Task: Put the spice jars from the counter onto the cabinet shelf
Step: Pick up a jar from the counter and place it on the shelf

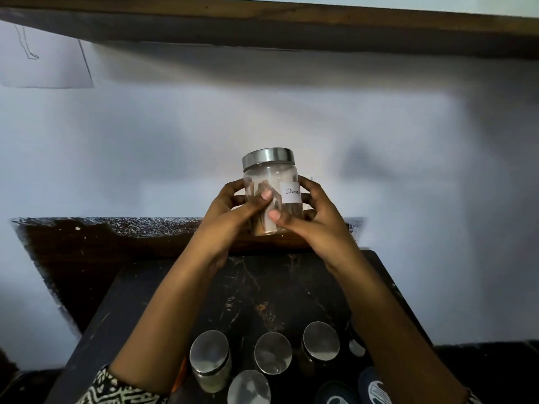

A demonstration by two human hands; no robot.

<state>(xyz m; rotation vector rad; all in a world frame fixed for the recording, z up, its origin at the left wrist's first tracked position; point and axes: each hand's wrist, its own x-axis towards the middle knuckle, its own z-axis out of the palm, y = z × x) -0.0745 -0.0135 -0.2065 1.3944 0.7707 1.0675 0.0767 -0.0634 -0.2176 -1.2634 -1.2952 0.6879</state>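
A clear spice jar [269, 177] with a steel lid and a white handwritten label holds brown sticks. Both hands hold it upright, its base level with a wooden shelf [116, 243] against the wall. My left hand [233, 211] grips its left side, thumb across the front. My right hand [309, 217] grips the right side, partly covering the label. Several more steel-lidded jars [272, 352] stand on the dark counter [291, 287] below, between my forearms.
A long wooden shelf [291, 21] runs across the top of the view. The pale wall fills the middle, with a sheet of paper [46, 62] at upper left. Shoes [374, 386] show at lower right beside the counter.
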